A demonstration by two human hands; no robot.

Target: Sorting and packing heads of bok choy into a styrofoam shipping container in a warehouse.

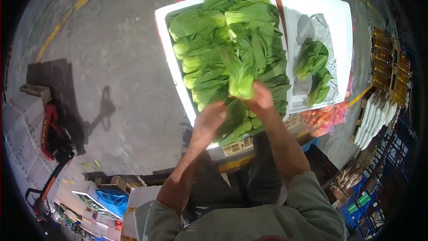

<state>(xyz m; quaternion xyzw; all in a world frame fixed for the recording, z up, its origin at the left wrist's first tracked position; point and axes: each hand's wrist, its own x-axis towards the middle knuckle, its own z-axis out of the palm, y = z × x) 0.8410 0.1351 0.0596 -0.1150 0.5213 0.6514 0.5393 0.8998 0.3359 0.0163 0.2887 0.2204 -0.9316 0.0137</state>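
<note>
Right hand (261,100): fingers closed around the base of one bok choy head (240,78), leaves pointing up and away from the fingers. It's held by the stem end, likely so the leaves don't get crushed. The head is lifted just above the pile, not resting in it.

Left hand (211,114): fingers loosely curled, nothing gripped that I can see. It sits just beside the right-hand fingers, touching or nearly touching greens at the near edge of the pile; can't tell which.

White foam box (162,27) directly beyond the fingers is packed full of bok choy, heads laid side by side in rows, probably to fit more in.

Second white foam box (341,22), to the right of the right-hand fingers, is lined with newspaper (314,27) and holds only a few bok choy heads (314,69).

Below that box: bagged carrots (323,118). Far left of the fingers on the concrete floor (111,62), well apart: red pallet jack (49,129).
</note>
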